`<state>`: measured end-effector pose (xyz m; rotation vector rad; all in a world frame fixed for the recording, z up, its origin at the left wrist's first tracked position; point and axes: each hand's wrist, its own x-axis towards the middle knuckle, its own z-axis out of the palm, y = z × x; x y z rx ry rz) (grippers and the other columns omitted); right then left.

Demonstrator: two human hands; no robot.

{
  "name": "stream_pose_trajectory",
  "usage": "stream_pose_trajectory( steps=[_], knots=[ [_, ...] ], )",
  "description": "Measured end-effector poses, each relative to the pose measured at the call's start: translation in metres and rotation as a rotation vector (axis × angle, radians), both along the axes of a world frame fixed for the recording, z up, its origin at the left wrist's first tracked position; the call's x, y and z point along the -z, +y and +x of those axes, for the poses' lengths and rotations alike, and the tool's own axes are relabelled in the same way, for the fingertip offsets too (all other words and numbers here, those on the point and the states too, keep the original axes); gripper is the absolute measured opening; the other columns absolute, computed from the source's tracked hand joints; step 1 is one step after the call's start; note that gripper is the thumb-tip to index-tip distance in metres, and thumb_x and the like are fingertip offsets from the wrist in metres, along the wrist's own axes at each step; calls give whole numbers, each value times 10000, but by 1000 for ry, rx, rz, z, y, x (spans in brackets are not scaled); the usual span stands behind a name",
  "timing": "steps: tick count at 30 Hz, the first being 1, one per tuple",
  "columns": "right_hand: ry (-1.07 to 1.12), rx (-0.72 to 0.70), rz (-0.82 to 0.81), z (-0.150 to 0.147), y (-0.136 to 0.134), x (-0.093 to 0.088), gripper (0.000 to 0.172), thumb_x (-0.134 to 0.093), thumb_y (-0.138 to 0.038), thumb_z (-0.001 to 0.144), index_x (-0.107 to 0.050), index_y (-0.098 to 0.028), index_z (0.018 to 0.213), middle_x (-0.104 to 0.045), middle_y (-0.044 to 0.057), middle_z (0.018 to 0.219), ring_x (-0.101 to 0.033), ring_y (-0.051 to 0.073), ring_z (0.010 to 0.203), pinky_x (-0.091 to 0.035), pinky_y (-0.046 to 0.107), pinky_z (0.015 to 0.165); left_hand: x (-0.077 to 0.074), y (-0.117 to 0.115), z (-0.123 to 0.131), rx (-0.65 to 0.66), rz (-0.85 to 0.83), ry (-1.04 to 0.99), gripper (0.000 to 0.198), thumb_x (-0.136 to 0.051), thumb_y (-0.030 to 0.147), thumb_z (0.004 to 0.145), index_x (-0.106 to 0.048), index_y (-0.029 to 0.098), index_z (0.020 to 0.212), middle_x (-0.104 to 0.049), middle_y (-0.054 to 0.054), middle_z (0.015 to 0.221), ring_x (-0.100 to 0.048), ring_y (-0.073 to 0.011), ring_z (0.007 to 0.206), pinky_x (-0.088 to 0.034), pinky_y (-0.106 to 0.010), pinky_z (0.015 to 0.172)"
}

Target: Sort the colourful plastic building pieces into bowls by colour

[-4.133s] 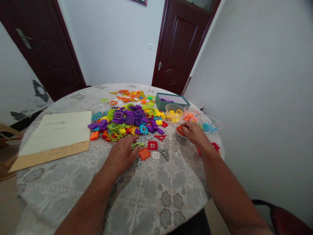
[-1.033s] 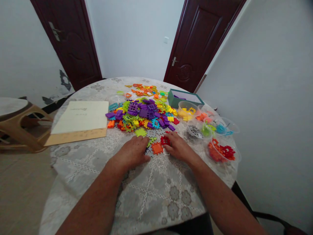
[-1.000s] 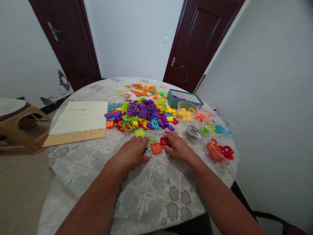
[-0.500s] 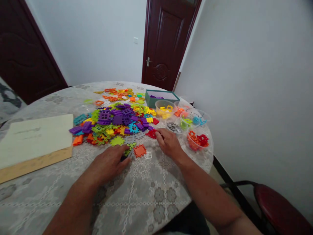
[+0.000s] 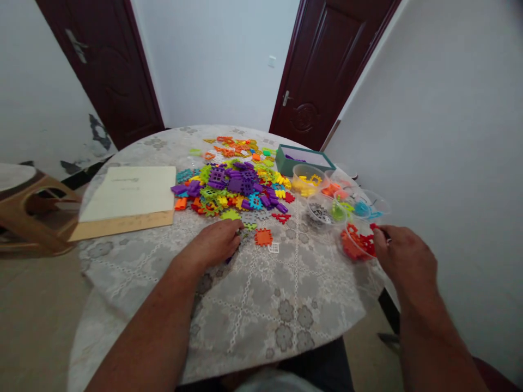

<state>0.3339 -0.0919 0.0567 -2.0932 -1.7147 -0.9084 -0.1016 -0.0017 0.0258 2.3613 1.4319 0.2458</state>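
Note:
My left hand [image 5: 216, 243] lies palm down on the round table [image 5: 265, 310], fingers loosely bent, fingertips touching a green toothed tile [image 5: 249, 226]. An orange tile [image 5: 263, 237] and a small white tile [image 5: 273, 247] lie just to its right. My right hand [image 5: 402, 258] hovers at the table's right edge, over a clear bowl of red tiles [image 5: 354, 246]. Its fingers are pinched on a red tile [image 5: 373, 226]. A big heap of coloured interlocking tiles [image 5: 235, 188] lies beyond both hands.
Clear bowls stand near the right rim: one with grey pieces [image 5: 321, 213], one with yellow [image 5: 304, 184], others with orange, green and blue. A teal box [image 5: 304, 158] sits behind them. A cream sheet on a board [image 5: 131, 190] lies left. A wooden stool [image 5: 24, 212] stands beside the table.
My right hand picked up a red tile beside the heap and moved right with it to the bowl of red tiles. My left hand stayed where it was.

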Motion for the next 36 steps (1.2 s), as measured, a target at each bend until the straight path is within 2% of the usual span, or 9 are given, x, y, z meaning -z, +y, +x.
stream_pose_trajectory(
  steps=[4, 8, 11, 16, 20, 25, 31, 33, 36],
  knots=[
    [31, -73, -29, -10, 2, 5, 323, -473, -357, 975, -734, -169, 997, -719, 158, 925, -636, 288, 821, -494, 418, 776, 2, 1, 0, 27, 11, 5, 339, -415, 228, 969, -658, 216, 1205, -738, -114, 1181, -685, -253, 1088, -511, -363, 951],
    [223, -357, -51, -55, 9, 7, 278, -493, -348, 994, -704, -177, 1054, -724, 146, 993, -665, 282, 929, -527, 435, 894, 6, 1, -2, 51, 38, -6, 362, -376, 275, 1009, -640, 201, 1245, -724, -121, 1208, -675, -245, 1119, -499, -354, 968],
    [350, -593, -243, -102, 17, 14, 274, -515, -321, 1010, -676, -193, 1191, -707, 140, 1143, -667, 273, 1073, -532, 445, 983, 7, -1, 0, 45, 34, 21, 361, -469, 383, 997, -636, 200, 1260, -724, -124, 1200, -678, -265, 1086, -512, -361, 908],
    [359, -848, -523, -171, 42, 39, 458, -546, -249, 998, -535, -211, 1454, -501, 147, 1544, -487, 278, 1410, -415, 481, 1169, 6, -4, 8, 10, 66, 103, 384, -607, 388, 927, -626, 214, 1269, -716, -127, 1202, -666, -302, 1101, -509, -393, 896],
    [357, -830, -599, -195, 59, 54, 373, -581, -258, 981, -614, -173, 1342, -604, 165, 1403, -552, 281, 1306, -428, 471, 1130, 8, -4, 10, 4, 55, 90, 385, -589, 370, 938, -605, 221, 1293, -698, -127, 1231, -645, -297, 1172, -496, -388, 955],
    [516, -853, -551, -185, 57, 58, 221, -512, -306, 1021, -690, -184, 1070, -700, 106, 1088, -637, 221, 1042, -491, 369, 955, 10, -4, 9, -1, 74, 78, 414, -589, 386, 931, -600, 207, 1305, -645, -140, 1263, -621, -302, 1211, -483, -396, 1001],
    [1382, -548, -473, -157, 68, 77, 420, -451, -519, 1008, -610, -196, 793, -652, 7, 655, -532, 123, 495, -425, 249, 508, 5, -6, 11, -23, 46, 89, 383, -581, 364, 929, -599, 225, 1286, -626, -124, 1273, -609, -284, 1217, -475, -390, 1022],
    [1672, -488, -461, -153, 75, 84, 403, -526, -555, 947, -627, -181, 837, -656, 7, 630, -503, 107, 438, -387, 229, 442, 5, -5, 11, -22, 55, 83, 385, -583, 361, 926, -598, 221, 1284, -621, -124, 1287, -606, -277, 1223, -472, -384, 1032],
    [1849, -469, -438, -152, 83, 89, 396, -605, -554, 888, -648, -161, 884, -643, 1, 594, -504, 100, 431, -364, 204, 411, 6, -3, 11, 1, 76, 77, 382, -575, 359, 929, -598, 211, 1281, -614, -130, 1310, -603, -280, 1233, -470, -389, 1043]
  ],
)
